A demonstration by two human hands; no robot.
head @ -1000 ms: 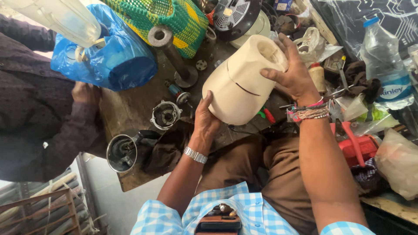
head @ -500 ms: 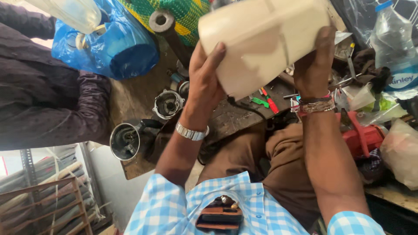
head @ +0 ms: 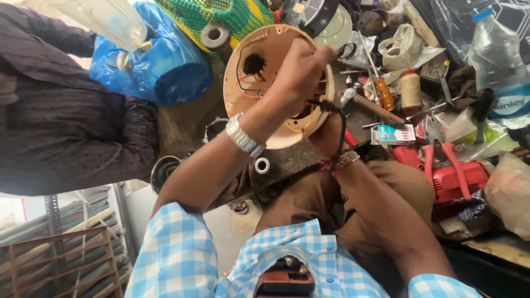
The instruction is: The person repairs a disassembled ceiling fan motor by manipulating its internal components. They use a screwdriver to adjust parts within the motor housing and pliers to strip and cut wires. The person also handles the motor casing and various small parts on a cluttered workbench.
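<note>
A cream plastic appliance housing [head: 243, 88] is turned with its open underside toward me, showing wires and a dark hole inside. My left hand [head: 301, 69], with a metal watch on the wrist, reaches across the opening and grips the far rim. My right hand [head: 326, 135], wearing bracelets, supports the housing from below at its near rim, where a black cable [head: 339, 124] loops out.
A person in a dark shirt [head: 61, 121] stands at the left beside a blue plastic bag [head: 165, 66]. The cluttered workbench [head: 182, 124] holds a screwdriver [head: 381, 91], a plastic water bottle [head: 499, 72], a red power tool [head: 452, 176] and metal motor parts [head: 163, 171].
The housing was lifted from the bench and rotated, so its open underside now faces me. My left hand moved from its side to across the opening.
</note>
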